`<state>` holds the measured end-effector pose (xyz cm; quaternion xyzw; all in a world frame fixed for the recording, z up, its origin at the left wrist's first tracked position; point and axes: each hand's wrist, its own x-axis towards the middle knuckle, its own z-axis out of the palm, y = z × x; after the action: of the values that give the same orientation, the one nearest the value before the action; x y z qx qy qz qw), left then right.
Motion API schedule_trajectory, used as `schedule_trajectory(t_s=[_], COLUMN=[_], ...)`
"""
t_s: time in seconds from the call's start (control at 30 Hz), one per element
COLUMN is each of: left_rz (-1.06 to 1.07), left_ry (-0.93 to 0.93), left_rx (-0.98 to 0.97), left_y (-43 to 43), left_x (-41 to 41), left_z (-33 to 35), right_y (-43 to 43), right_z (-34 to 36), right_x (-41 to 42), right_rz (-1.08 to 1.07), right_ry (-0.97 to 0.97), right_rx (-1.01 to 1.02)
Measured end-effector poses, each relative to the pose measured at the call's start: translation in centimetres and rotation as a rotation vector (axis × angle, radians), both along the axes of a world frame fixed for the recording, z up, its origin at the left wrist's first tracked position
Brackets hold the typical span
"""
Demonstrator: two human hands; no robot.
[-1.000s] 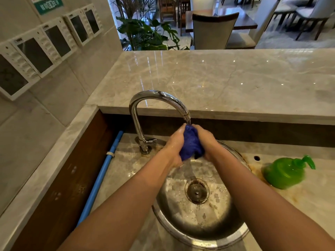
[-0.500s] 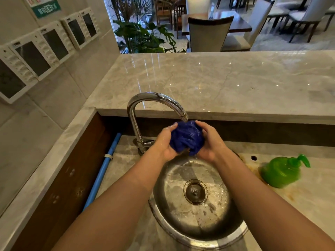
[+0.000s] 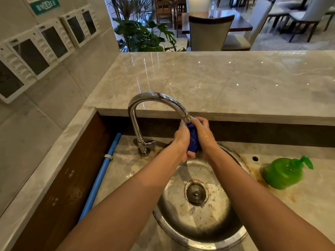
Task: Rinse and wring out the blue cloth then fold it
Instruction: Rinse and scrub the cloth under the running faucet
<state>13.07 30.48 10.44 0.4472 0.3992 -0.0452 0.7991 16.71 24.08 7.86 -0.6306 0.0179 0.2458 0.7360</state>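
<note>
Blue cloth (image 3: 193, 140): bunched into a tight upright wad directly under the faucet (image 3: 155, 98) spout, over the back rim of the sink (image 3: 181, 238), near the counter's (image 3: 299, 201) back edge. Left hand (image 3: 182, 140) clamps it from the left, fingers curled under the bottom. Right hand (image 3: 205, 135) wraps it from the right, fingers over the top. Both look wet and glossy. Can't tell if water is flowing. Looks like the rinse/squeeze stage, wring and fold not done. To do it well: open the wad so water reaches the inner layers, then twist the hands in opposite directions low over the bowl to limit splash. Cloth looks nubby, likely microfibre, so it holds water. Sink is a round stainless bowl, beaded with droplets, strainer drain (image 3: 195, 193) at centre. Faucet is a chrome gooseneck. Counter is polished veined stone, rusty stains along the sink rim. Green translucent pump bottle (image 3: 282, 173) stands toward the counter's right edge.
</note>
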Motion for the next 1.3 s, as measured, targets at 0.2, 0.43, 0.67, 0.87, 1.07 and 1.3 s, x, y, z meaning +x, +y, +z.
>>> schedule_trajectory(t_s=[0.2,0.43,0.67,0.87,1.07,1.3], left_rz=[0.043,-0.083,-0.306,-0.51,-0.092,0.351], left_ry=[0.052,-0.028,-0.312,-0.408,-0.179,-0.163], left_rx=[0.613,1.124,1.456,1.64,0.939,-0.071], left_y=[-0.5,0.4,2.1,3.4,3.3,4.7], left_x=[1.4,0.2,-0.7,-0.5,-0.6,-0.2], left_z=[-1.4,-1.7,-2.4,-2.7,-4.4,-4.0], right_y=[1.1,2.0,2.3,1.1,-1.8,-3.0], right_z=[1.0,0.4,0.2,-0.4,-2.6,-2.4], right_x=[-0.3,0.4,0.4,0.5,0.0,0.6], right_rz=[0.044,-0.215,-0.271,-0.043,0.16,0.08], right_ry=[0.276,0.389,0.479,0.586,0.541,0.392], right_rx=[0.204,0.309,0.369,0.497,0.39,-0.023])
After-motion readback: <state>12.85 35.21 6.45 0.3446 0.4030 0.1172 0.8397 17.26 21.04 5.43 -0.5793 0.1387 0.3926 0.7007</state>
